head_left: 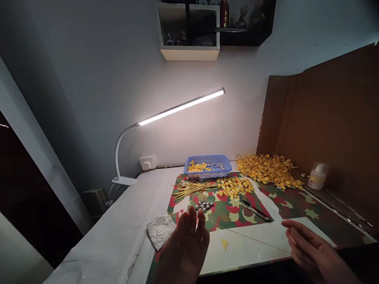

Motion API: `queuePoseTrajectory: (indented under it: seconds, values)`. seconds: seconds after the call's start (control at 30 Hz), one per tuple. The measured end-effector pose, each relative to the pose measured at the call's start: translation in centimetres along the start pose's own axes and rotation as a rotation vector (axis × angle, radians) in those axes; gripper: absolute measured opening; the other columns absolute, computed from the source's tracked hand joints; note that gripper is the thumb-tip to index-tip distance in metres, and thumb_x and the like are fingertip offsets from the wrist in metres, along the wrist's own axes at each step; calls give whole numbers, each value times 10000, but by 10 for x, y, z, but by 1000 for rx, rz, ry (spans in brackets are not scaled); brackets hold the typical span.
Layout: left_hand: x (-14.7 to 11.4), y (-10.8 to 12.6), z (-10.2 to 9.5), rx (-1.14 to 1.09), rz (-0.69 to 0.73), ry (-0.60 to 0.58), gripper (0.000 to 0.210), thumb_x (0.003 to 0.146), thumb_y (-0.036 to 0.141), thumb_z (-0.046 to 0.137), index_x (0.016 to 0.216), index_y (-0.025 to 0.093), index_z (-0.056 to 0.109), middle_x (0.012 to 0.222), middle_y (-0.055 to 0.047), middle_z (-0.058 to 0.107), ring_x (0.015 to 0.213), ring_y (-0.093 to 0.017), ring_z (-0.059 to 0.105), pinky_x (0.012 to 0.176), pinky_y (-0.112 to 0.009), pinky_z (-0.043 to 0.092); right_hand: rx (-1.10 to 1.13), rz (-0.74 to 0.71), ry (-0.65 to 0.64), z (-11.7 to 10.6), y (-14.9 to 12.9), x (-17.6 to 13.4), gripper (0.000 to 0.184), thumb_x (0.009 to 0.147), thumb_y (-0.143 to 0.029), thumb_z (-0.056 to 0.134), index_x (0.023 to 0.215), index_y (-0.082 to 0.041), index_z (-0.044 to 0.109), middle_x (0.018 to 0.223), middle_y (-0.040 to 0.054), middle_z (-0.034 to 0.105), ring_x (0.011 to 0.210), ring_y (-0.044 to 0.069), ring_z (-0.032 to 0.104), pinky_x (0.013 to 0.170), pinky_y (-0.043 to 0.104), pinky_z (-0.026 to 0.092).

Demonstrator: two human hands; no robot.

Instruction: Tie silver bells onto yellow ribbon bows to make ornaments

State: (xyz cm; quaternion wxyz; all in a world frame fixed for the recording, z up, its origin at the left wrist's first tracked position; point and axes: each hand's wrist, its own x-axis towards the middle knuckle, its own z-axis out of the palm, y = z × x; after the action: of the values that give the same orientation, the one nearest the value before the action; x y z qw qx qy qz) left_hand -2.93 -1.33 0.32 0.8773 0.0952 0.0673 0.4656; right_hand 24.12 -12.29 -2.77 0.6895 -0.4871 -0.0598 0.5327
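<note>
Item: our left hand, raised at the near edge of the table, fingertips pressed together, pinching a fine thread that runs off toward the right. Our right hand sits low at the right, fingers loosely curled and slightly parted; whether it grips the thread's far end, we cannot tell.

Surface: a pale table, partly covered by a red-and-green patterned sheet with white paper over its near part. On the sheet: a cluster of small silver bells just beyond our left fingertips; a bundle of gold wires; a heap of yellow folded pieces; a dark-handled tool. 1 yellow piece lies alone on the paper. A crumpled tissue rests left of our left hand.

Rear: a blue basket, a large gold pile, a white bottle.

Room: a lit desk lamp clamped at the table's left, a wall socket, a brown cardboard panel at right, a wall shelf above.
</note>
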Motion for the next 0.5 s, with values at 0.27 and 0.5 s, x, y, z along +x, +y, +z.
queuePoseTrajectory:
  seconds: [0.27,0.5]
  values:
    - [-4,9,18,-88,29,159,394,1008,102,382,845,155,737,973,-7,750,984,-181,684,827,-329,538,4,-43,-48,-29,-1,14,652,528,-437,908,1075,-225,623,630,-36,416,510,45,297,420,146,330]
    - [11,9,26,-159,28,362,505,1048,302,272,770,153,666,776,-53,683,705,-135,685,620,-298,583,51,27,-45,-41,-6,19,548,527,-440,907,937,-190,642,597,-27,431,481,35,303,405,145,294]
